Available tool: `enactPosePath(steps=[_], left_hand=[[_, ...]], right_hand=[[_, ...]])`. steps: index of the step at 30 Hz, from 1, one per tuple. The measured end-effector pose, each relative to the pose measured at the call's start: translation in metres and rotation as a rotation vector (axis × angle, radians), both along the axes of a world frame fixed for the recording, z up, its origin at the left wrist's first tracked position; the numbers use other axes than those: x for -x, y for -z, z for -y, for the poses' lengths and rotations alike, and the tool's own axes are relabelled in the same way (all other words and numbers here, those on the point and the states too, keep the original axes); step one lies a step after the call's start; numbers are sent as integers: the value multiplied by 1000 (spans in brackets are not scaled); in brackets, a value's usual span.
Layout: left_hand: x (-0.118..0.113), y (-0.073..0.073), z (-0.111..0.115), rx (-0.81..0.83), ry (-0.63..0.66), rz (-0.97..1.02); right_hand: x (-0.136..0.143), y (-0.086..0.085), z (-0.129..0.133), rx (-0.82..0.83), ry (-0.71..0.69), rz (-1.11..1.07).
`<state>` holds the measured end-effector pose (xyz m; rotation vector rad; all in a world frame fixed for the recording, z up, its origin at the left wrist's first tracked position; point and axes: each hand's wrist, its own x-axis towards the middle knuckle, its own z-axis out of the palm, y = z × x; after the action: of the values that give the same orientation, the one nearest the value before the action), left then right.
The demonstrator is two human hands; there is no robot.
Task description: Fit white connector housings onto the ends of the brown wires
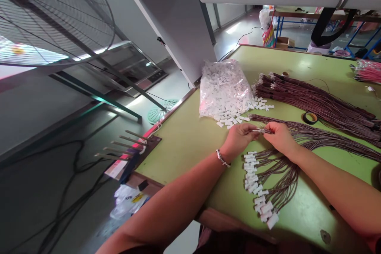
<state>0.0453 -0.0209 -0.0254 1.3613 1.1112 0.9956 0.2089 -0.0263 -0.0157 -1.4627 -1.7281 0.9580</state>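
Observation:
Over the green table (178, 143), my left hand (240, 138) pinches a small white connector (258, 130). Close beside it, my right hand (276, 134) has its fingers closed on the brown wires that meet the connector. Below my hands lies a fan of brown wires (282, 178) ending in several white connectors (253, 178). Loose white connectors (229, 121) spill from a clear plastic bag (224, 87) just beyond my left hand. A long brown wire bundle (327, 141) runs to the right behind my right hand.
Thick brown wire bundles (312, 95) lie at the back right, near a black tape roll (310, 117). Red wires (367, 72) are at the far right. A rack with metal prongs (127, 147) sits on the left edge. A large fan (59, 16) stands at upper left.

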Motion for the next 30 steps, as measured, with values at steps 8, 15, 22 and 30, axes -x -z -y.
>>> enactPosePath(steps=[8,15,22,30], left_hand=[[-8,-4,4,-2,-30,-43],[0,-13,2,204,-2,169],[5,-11,-2,261,-11,255],[2,-9,0,148,29,205]], right_hand=[[1,0,1,-25,-8,45],[-4,-10,6,-369,-117,367],[-5,-14,8,-696,-258,715],[-2,-3,-1,-192,-103,220]])
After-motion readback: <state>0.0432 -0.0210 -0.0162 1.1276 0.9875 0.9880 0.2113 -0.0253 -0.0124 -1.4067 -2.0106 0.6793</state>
